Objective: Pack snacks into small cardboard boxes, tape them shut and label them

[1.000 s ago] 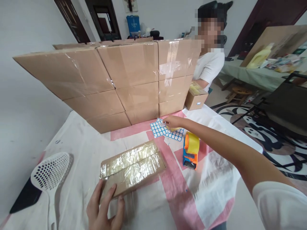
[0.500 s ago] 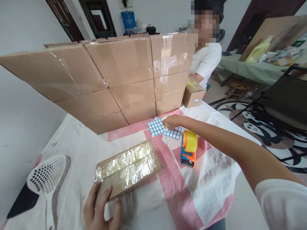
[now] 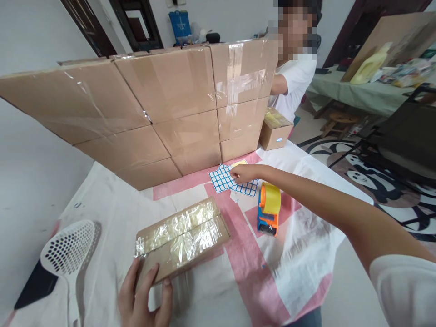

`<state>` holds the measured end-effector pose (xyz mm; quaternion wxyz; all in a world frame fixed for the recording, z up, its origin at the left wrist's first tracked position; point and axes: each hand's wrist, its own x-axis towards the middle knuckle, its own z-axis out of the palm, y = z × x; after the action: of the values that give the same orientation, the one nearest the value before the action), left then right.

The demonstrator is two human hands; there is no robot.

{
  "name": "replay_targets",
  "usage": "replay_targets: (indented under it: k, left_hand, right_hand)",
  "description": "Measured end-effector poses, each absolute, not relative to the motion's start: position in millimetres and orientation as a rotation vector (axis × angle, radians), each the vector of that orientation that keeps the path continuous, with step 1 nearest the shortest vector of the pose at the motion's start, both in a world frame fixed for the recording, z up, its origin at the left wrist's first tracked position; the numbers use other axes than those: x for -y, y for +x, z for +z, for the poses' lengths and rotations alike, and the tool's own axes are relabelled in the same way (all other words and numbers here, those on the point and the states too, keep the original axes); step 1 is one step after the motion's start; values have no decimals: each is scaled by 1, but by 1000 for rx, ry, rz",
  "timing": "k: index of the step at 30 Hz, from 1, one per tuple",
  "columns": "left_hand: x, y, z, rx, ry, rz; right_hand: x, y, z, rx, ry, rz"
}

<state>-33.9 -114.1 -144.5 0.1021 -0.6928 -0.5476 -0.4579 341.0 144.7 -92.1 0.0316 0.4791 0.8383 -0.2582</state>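
Observation:
A flat cardboard box (image 3: 182, 243) with shiny clear tape across its top lies on the cloth. My left hand (image 3: 145, 290) grips its near left corner, fingers apart along the top and sides. Farther off, my right hand (image 3: 245, 172) is closed, fingertips pinched over blue-bordered label sheets (image 3: 221, 178). Whatever may be between those fingertips is hidden. Close to my right forearm stands a blue and orange tape dispenser (image 3: 269, 210) carrying a yellowish roll.
A wall of stacked taped cartons (image 3: 184, 109) rises at the back. Beside it sits a small box (image 3: 275, 129) bearing a label, with another person (image 3: 294, 86) behind. A white skimmer (image 3: 70, 254) lies at left over a black object (image 3: 37, 284).
My right hand has shifted slightly left over the label sheets, uncovering a yellowish patch behind it. The other person's arm has risen. My left hand stays on the box.

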Motion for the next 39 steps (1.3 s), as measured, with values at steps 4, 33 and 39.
replay_targets:
  k: [4, 33, 39]
  left_hand:
    - [114, -38, -144, 1606, -2060, -1325]
    - [114, -76, -162, 1397, -2198, -1120]
    - [112, -81, -168, 1340, -2190, -1188]
  right_hand:
    - [-114, 332, -76, -2654, 1581, -1236]
    - [1, 259, -163, -2712, 2023, -734]
    - [14, 261, -150, -2843, 2248, -1139]
